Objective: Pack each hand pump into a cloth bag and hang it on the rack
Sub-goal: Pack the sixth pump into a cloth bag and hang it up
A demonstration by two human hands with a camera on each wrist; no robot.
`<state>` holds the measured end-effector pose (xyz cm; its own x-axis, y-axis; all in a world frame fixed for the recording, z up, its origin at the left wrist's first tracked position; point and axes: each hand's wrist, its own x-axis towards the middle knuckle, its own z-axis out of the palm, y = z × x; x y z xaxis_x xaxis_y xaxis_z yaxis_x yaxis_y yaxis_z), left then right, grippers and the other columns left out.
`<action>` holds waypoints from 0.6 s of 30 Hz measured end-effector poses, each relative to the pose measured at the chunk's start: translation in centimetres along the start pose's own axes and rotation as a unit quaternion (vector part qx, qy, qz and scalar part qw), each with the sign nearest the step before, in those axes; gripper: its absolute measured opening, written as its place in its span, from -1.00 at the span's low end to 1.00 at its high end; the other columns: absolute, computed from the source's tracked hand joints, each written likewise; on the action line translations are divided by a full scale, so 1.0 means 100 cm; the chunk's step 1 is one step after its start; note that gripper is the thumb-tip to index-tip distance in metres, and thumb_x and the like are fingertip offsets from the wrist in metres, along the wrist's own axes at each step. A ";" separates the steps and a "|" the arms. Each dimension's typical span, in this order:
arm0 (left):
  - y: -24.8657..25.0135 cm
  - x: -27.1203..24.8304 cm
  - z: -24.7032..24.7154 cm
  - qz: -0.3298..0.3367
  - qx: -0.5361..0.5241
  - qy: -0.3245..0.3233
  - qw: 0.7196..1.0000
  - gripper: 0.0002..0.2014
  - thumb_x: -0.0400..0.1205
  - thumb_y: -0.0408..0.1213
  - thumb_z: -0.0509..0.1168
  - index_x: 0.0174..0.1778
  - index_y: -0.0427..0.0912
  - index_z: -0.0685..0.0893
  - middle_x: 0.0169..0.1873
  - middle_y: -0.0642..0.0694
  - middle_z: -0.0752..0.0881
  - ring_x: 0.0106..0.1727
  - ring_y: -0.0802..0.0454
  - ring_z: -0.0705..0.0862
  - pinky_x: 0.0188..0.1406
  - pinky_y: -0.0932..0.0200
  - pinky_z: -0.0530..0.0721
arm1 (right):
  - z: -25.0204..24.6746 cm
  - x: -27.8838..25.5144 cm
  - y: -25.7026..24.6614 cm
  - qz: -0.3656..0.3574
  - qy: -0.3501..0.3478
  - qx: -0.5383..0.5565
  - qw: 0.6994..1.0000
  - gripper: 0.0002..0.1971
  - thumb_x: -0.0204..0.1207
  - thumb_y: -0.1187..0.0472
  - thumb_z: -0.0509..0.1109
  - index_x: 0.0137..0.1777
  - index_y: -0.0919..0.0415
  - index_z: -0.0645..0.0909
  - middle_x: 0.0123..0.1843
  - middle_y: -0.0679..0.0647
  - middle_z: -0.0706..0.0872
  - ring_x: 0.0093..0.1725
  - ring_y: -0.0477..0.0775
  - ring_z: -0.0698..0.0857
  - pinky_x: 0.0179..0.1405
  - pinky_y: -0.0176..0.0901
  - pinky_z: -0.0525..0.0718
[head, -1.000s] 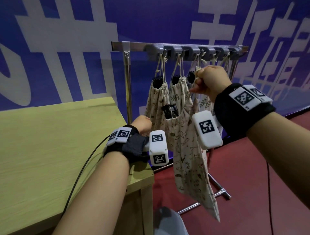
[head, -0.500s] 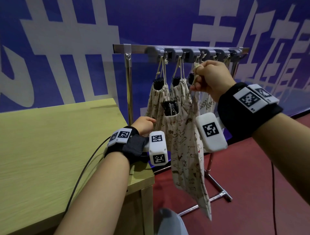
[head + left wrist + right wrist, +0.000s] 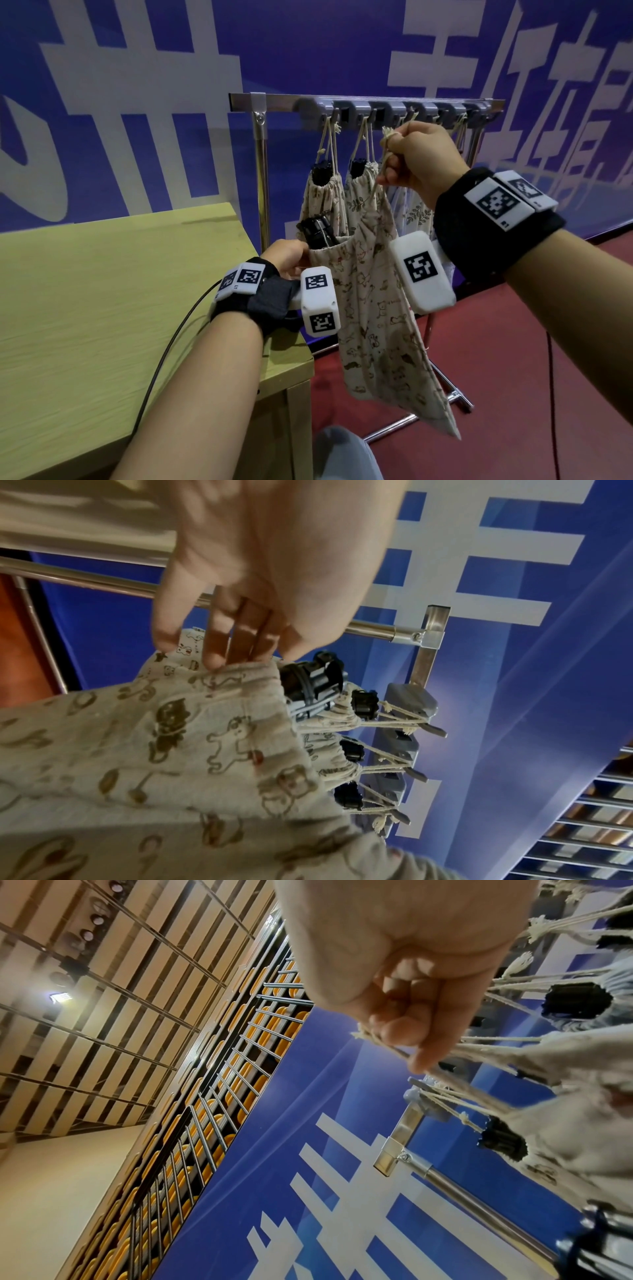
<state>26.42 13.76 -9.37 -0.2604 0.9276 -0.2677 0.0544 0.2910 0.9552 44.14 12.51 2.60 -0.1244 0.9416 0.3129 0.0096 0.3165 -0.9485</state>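
The right hand [image 3: 423, 164] is lifting higher toward the rack [image 3: 394, 106], fingers pinching the drawstring [image 3: 385, 161], while left hand [image 3: 287, 255] fingers are gripping the cloth bag [image 3: 376, 308] rim, hand pump [image 3: 317, 231] still protruding.

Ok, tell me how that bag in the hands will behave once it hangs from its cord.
Probably floppy: the bag drapes in folds below the right hand. Likely top-heavy: the pump pokes out of its open mouth, so it may tip out. The cord looks thin yet taut.

Right hand [image 3: 419, 161] raised, fisted; left hand [image 3: 286, 255] low, fingers [image 3: 212, 653] pinching.
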 end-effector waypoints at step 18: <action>0.003 -0.009 -0.002 0.023 0.171 -0.068 0.983 -0.90 0.67 -0.38 0.20 -0.13 -0.27 0.59 -0.35 -0.10 0.57 -0.36 0.06 0.53 -0.32 0.23 0.56 | -0.002 -0.001 0.015 0.017 0.017 -0.028 0.999 -0.72 0.66 0.42 0.09 -0.28 0.20 0.41 -0.50 0.06 0.39 -0.61 -0.04 0.40 -0.53 -0.20 0.65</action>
<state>26.46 12.92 -8.86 -0.1192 0.9578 -0.2614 0.3897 0.2873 0.8750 44.40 12.92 1.11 -0.0888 0.9552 0.2824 0.0684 0.2887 -0.9550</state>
